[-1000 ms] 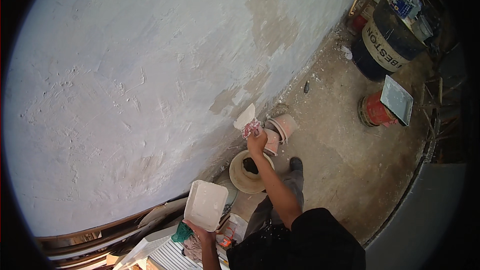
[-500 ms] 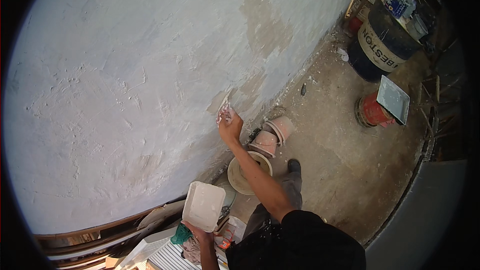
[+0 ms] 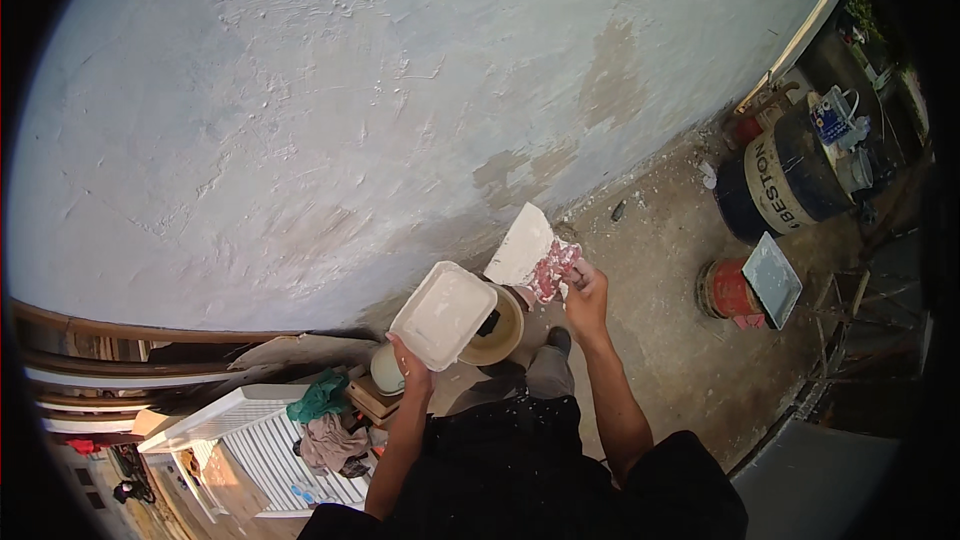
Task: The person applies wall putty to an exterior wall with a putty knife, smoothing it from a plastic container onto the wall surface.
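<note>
Scraper (image 3: 523, 246) in right hand (image 3: 586, 298)

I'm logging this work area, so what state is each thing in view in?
Pale tray: held in the left hand
Scraper: held in the right hand, handle smeared white
Wall: pale, with brownish patches
Pale bucket: open, partly hidden
Dark drum: standing, containers on top
Red bucket: standing, grey tray over it
Green cloth: crumpled
</note>
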